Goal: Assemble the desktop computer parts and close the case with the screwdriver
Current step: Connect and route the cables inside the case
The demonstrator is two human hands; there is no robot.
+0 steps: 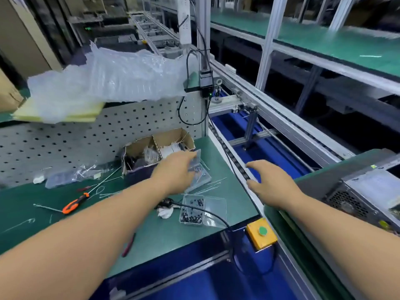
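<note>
My left hand [176, 172] reaches across the green bench into a clear plastic screw box [200, 173] beside a cardboard box; whether its fingers pinch a screw is hidden. My right hand [268, 182] hovers with fingers spread and relaxed over the conveyor rail [236, 163], holding nothing. The desktop computer case [365, 191] lies on the conveyor at the far right, its vented rear facing me. An orange-and-black screwdriver [75, 203] lies on the bench at the left, apart from both hands.
A second clear screw box [202, 210] lies open near the bench's front edge. A cardboard box [155, 148] of parts stands by the pegboard [65, 144]. A yellow button box [260, 233] sits at the bench corner. Cable ties and a black cable [229, 167] cross the bench. Bubble wrap [108, 76] overhangs the shelf.
</note>
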